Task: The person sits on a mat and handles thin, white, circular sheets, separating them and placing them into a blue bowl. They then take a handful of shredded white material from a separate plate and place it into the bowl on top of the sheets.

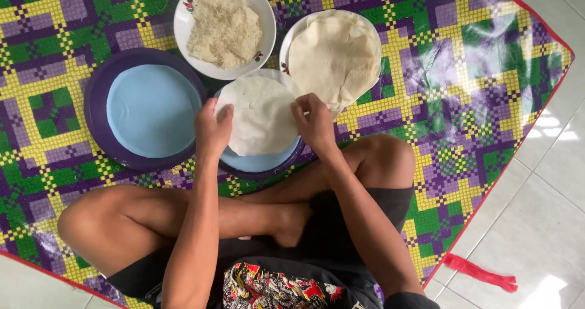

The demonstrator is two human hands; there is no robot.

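Observation:
A thin round white wrapper point(262, 114) lies over a purple plate with a light blue centre point(259, 163) in front of my crossed legs. My left hand point(212, 129) pinches the wrapper's left edge. My right hand point(314, 123) grips its right edge. Both hands hold the sheet flat above the plate.
A white bowl point(183, 23) of pale shredded noodles point(224, 29) stands at the back. To its right a white plate holds a stack of round wrappers point(335, 56). A second purple plate point(97, 102) lies at the left. All rest on a purple, green and yellow mat point(463, 71); white tiles point(536, 224) at right.

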